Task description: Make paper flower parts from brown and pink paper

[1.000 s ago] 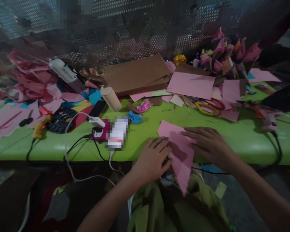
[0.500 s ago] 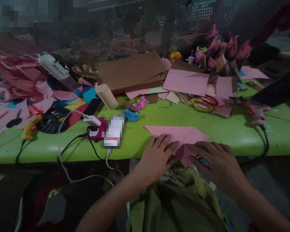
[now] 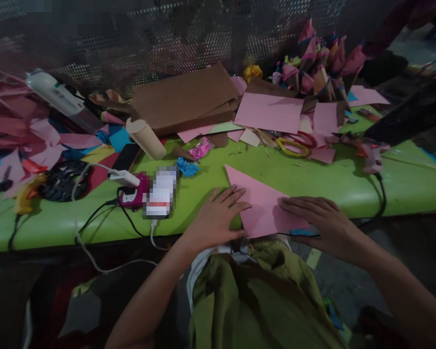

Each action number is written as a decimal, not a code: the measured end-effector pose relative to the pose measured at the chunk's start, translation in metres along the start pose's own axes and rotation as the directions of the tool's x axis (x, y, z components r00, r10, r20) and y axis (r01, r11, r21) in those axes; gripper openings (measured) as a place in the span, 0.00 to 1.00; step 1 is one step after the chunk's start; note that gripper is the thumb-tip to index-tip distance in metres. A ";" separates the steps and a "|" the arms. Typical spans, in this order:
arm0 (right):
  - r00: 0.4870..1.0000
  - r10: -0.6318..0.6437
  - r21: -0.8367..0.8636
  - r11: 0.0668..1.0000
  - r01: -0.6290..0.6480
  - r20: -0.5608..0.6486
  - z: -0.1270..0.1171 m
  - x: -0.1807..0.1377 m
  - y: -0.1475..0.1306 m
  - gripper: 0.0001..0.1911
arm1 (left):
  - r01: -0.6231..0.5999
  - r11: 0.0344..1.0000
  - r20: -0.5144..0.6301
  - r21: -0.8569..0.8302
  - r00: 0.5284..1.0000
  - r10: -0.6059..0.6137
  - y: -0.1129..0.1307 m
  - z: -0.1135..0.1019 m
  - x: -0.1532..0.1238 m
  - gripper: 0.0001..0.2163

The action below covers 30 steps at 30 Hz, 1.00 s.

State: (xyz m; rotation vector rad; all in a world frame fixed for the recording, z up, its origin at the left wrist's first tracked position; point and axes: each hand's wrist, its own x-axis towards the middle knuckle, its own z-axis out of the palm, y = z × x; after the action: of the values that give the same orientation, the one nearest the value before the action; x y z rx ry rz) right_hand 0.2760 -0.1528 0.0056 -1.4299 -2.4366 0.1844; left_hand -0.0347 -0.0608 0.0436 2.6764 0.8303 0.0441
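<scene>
A sheet of pink paper (image 3: 263,206) lies at the near edge of the green table, folded into a triangle with one sharp corner pointing away from me. My left hand (image 3: 218,213) is open, fingers spread, its fingertips touching the paper's left side. On the right side, my right hand (image 3: 318,218) rests palm down with its fingers stretched flat over the paper. A bit of blue (image 3: 303,232) shows below the right hand; I cannot tell what it is.
Left of my hands are a charging phone (image 3: 162,193), a magenta power socket (image 3: 135,190) and a cardboard tube (image 3: 146,139). Farther back lie brown sheets (image 3: 185,99) and yellow-handled scissors (image 3: 293,148). Glue guns sit left (image 3: 29,194) and right (image 3: 373,156), with trailing cables.
The pink paper has turned and now shows a single flat triangle instead of a wide shape with a flap hanging toward me. Both hands have shifted outward, and the view has moved slightly.
</scene>
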 end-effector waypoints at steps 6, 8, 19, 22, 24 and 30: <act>0.997 0.007 0.043 0.999 -0.004 -0.078 0.005 -0.008 0.005 0.26 | 0.006 0.998 0.012 0.057 1.000 -0.007 0.005 0.002 -0.013 0.34; 0.997 0.020 0.071 0.997 -0.015 -0.074 0.005 -0.008 0.008 0.25 | 0.008 0.997 0.012 0.075 1.000 -0.009 0.006 0.003 -0.016 0.35; 0.970 0.214 0.365 0.918 -0.159 -0.117 -0.001 0.011 0.008 0.17 | 0.067 0.997 -0.047 0.034 0.997 -0.065 0.005 0.012 -0.024 0.28; 0.950 0.292 0.407 0.885 -0.224 -0.112 -0.003 0.017 0.007 0.12 | 0.073 0.997 -0.062 0.028 0.996 -0.071 0.003 0.013 -0.027 0.26; 0.928 0.347 0.420 0.868 -0.264 -0.136 -0.003 0.020 0.005 0.10 | 0.073 0.997 -0.069 0.014 0.995 -0.072 0.002 0.013 -0.028 0.25; 0.891 0.407 0.354 0.879 -0.321 -0.202 0.002 0.031 -0.001 0.12 | 0.089 0.996 -0.059 -0.028 0.994 -0.091 0.003 0.011 -0.026 0.22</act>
State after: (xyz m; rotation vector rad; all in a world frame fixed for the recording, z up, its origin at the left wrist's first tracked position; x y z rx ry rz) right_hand 0.2603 -0.1267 0.0099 -1.6326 -1.8045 0.4103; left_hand -0.0529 -0.0809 0.0359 2.6222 0.9613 0.1133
